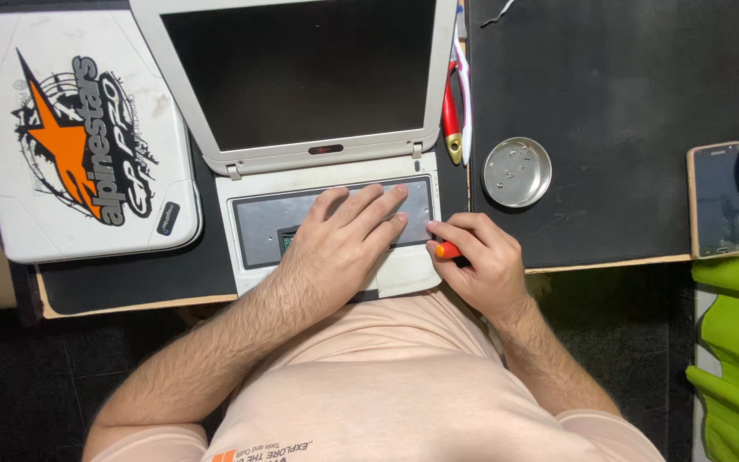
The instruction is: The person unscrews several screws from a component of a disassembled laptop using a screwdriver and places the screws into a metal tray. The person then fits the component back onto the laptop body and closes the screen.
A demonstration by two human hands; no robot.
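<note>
Orange-tipped tool, small, probably a screwdriver handle, pinched in the right hand; fingers curled tight round it, so only the orange end shows, and the working tip is hidden against the laptop's right edge.

Left hand lies flat, palm down, fingers together and pointing to about 1 o'clock, pressed onto the grey metal plate in the keyboard bay of the open white laptop. Fingertips reach the plate's right end, just beside the right hand's knuckles. Small dark opening in the plate peeks out at the hand's 9 o'clock.

Laptop screen is dark and tilted back toward 12 o'clock; its base sits at the near edge of the black desk mat.

Round shallow metal dish at the right hand's 1 o'clock, on the mat, apart from the laptop; a few tiny bits inside, too small to identify.

Red-handled tool with a brass-coloured end lies along the screen's right edge, next to a white pen-like item.

Smartphone with a dark screen and tan case at 3 o'clock, well apart, at the mat's right edge.

Closed white laptop with an orange-and-black star sticker at 9–10 o'clock from the left hand, just beside the open one.

Green fabric at 4 o'clock, below desk level.
</note>
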